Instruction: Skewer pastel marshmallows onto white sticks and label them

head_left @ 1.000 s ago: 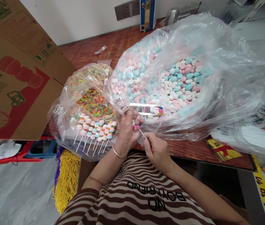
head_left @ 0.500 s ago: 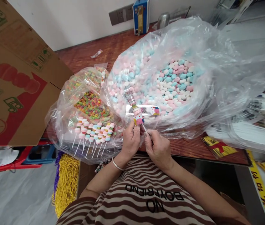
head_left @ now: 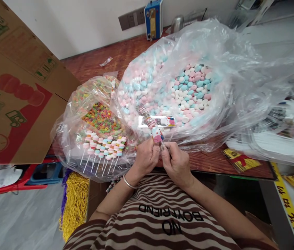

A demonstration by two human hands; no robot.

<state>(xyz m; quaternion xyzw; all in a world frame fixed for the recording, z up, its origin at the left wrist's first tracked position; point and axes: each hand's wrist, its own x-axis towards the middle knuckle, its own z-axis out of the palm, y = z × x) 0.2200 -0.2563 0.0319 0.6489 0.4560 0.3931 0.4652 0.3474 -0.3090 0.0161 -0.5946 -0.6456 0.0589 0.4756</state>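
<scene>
A candy skewer in a printed clear wrapper (head_left: 157, 134) points up and away from me at the table's front edge. My left hand (head_left: 147, 157) is closed, pinching the wrapper's lower end. Close beside it, my right hand (head_left: 177, 162) is closed at the skewer's stick end; the stick is mostly hidden by the fingers. Behind the skewer lie flat printed wrappers (head_left: 166, 121) on a large clear bag of pink, blue and white candies (head_left: 191, 88). To the left, several unwrapped candy skewers (head_left: 105, 146) rest on a bag of small colourful ring candies (head_left: 101, 118).
A tall cardboard box (head_left: 19, 83) stands at the left. At the back are a blue device (head_left: 153, 20) and wall sockets (head_left: 131, 19). A gold packet with a red ribbon (head_left: 241, 160) lies at the right edge of the wooden table (head_left: 89, 64). Gold cords (head_left: 75, 205) hang below.
Both hands have drawn closer together at the skewer's lower end. The wrapped skewer has shifted slightly right and towards me, and its white stick is now mostly covered.
</scene>
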